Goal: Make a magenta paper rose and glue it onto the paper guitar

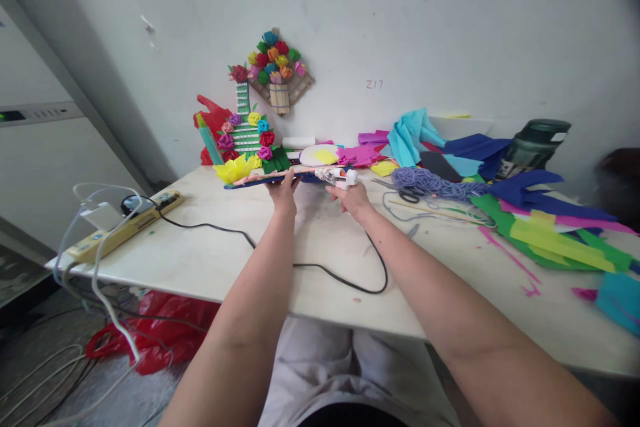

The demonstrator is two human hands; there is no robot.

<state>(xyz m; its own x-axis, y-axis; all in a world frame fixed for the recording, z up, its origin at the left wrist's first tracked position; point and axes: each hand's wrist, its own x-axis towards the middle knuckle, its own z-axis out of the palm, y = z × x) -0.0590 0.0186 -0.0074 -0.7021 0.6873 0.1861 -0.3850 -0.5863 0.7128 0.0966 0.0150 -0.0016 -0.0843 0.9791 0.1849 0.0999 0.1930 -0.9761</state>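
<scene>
My left hand (283, 195) grips the near edge of a thin flat craft board (270, 180), dark blue underneath with pale pink on top, held just above the table. My right hand (353, 200) is closed around a white hot glue gun (345, 177), whose nozzle end points left over the board's right part. A black cord (350, 288) loops below the hand on the tabletop. At the board's left end shows a yellow paper flower (234, 169); whether it is fixed to the board I cannot tell. The board's top surface is seen almost edge-on.
Behind stands a guitar-shaped craft (246, 137) with paper roses. A paper bouquet (277, 67) leans at the wall. Rightward lie purple yarn (435, 185), black-handled scissors (410, 195), coloured paper (560, 240) and a dark green bottle (533, 147). A power strip (125, 227) sits at left.
</scene>
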